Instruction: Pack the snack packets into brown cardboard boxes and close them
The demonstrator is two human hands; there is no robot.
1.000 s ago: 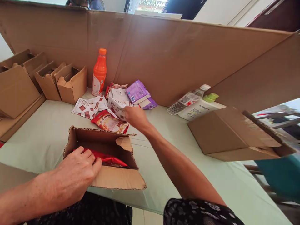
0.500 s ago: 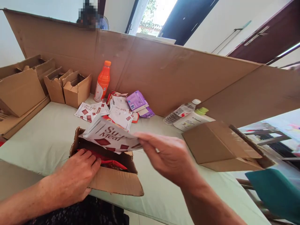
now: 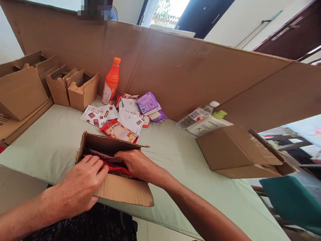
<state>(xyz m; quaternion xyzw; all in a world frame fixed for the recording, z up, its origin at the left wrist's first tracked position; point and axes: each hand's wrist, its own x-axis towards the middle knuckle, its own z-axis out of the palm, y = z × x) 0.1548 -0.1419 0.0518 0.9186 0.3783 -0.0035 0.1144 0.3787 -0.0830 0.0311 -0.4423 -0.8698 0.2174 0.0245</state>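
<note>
An open cardboard box (image 3: pixel 110 145) sits at the near edge of the table. My left hand (image 3: pixel 80 182) lies over its near wall, fingers curled onto a red packet (image 3: pixel 114 166) inside. My right hand (image 3: pixel 136 164) reaches into the box and presses a white and maroon packet (image 3: pixel 101 155) down against the far wall, fingers closed on it. Behind the box lie a red snack packet (image 3: pixel 119 131), more white packets (image 3: pixel 99 114) and a purple packet (image 3: pixel 148 103).
An orange bottle (image 3: pixel 111 81) stands by the tall cardboard wall (image 3: pixel 190 73). Small open boxes (image 3: pixel 81 89) stand at the left. A clear bottle (image 3: pixel 197 115) and a white lotion bottle (image 3: pixel 209 123) lie by a closed box (image 3: pixel 238 150) at right. A teal chair (image 3: pixel 291 201) stands beyond the table's edge.
My right hand took a white packet from the pile, carried it over the box and has now lowered it inside. My left hand stayed on the box.
</note>
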